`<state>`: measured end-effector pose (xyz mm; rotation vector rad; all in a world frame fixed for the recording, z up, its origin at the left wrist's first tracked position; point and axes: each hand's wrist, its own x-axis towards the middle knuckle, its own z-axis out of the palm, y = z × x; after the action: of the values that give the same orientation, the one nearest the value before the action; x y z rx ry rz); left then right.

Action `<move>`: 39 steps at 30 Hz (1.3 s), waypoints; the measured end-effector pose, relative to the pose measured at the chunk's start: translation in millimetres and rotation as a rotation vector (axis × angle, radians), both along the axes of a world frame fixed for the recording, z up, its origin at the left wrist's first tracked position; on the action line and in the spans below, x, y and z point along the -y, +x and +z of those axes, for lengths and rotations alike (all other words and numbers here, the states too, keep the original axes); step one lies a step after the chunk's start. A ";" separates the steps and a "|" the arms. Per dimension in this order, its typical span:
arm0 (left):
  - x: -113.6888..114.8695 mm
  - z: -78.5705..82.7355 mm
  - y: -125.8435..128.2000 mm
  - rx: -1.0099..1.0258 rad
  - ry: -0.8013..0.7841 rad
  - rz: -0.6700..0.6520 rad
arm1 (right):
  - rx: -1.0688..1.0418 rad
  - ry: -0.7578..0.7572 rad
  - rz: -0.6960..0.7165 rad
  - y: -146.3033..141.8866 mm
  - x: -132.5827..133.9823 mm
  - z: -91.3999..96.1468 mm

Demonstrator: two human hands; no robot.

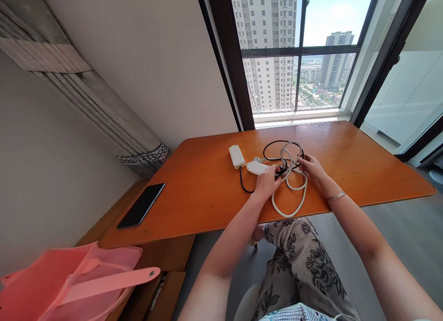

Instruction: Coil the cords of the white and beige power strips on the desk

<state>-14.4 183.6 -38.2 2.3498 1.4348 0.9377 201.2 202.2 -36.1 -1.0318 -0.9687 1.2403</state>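
Observation:
Tangled black and white cables lie between my hands near the table's front edge. My left hand (268,181) is closed round a bunch of the black cable (275,142). Pinched in the fingers of my right hand (312,168) is a strand of cable, apparently the black one, at the tangle's right side. The white cable (290,216) hangs in loops between both hands and rests on the table. Just left of my left hand lies a white power strip (256,168). Further left is a white box-shaped socket block (236,156), with black cable running from its lower end.
The orange-brown wooden table (207,196) stands against a window (297,53). A black phone (141,205) lies at its left end. Below on the left, a pink bin or basket with a handle (114,284) sits on a wooden bench. A curtain (114,113) hangs on the left.

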 end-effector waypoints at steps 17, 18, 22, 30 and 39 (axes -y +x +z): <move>8.6 17.2 -0.6 -0.148 0.027 0.080 | 0.082 -0.004 0.150 -19.4 1.4 -9.5; 9.5 18.5 -0.4 -0.136 0.035 0.096 | 0.060 -0.002 0.141 -19.2 1.6 -8.5; 10.4 18.8 -1.6 -0.063 0.100 0.124 | 0.046 0.005 0.149 -17.5 2.1 -5.4; 3.2 11.4 -8.9 0.146 0.307 0.151 | 0.299 0.124 0.221 -19.1 9.8 0.0; 4.2 7.3 -4.0 0.156 0.193 0.009 | 0.245 0.139 0.119 -21.4 7.3 -2.2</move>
<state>-18.4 179.4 -30.9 2.3418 1.3493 1.2838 179.8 194.9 -38.3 -1.0435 -1.3036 1.1423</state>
